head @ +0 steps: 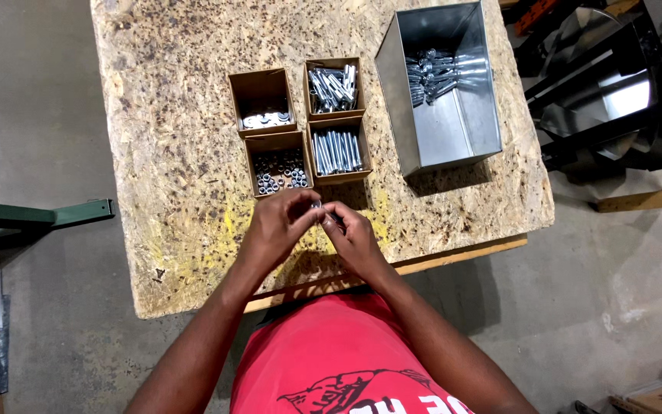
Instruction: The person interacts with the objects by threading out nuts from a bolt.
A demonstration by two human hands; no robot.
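Small fastener held at the surface's near edge

A small metal part (318, 205) was pinched between left hand (277, 226) and right hand (354, 234), fingers closed, just before the box of nuts (278, 170); bare surface (178, 169) lay leftward.

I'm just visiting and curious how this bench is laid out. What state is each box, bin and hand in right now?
Left hand: fingers pinched on a small metal part.
Right hand: fingers closed, meeting the left.
Washer box: open, nearly empty.
Nut box: open, bottom covered.
Upper bolt box: open, bolts jumbled.
Lower bolt box: open, bolts side by side.
Metal bin: open, few pieces at the far end.
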